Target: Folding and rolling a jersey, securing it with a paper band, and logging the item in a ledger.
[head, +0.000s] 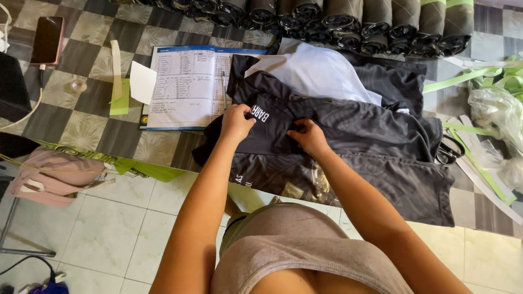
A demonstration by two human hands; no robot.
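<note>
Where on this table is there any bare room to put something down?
The checkered tabletop is bare between the phone and open ledger. The middle is crowded: both hands, left and right, press the black garment; rolled bundles line the back, green strips the right.

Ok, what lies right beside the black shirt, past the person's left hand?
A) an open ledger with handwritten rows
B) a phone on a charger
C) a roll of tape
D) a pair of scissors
A: the open ledger lies flat on the checkered table, its edge against the black shirt next to the left hand.
</note>
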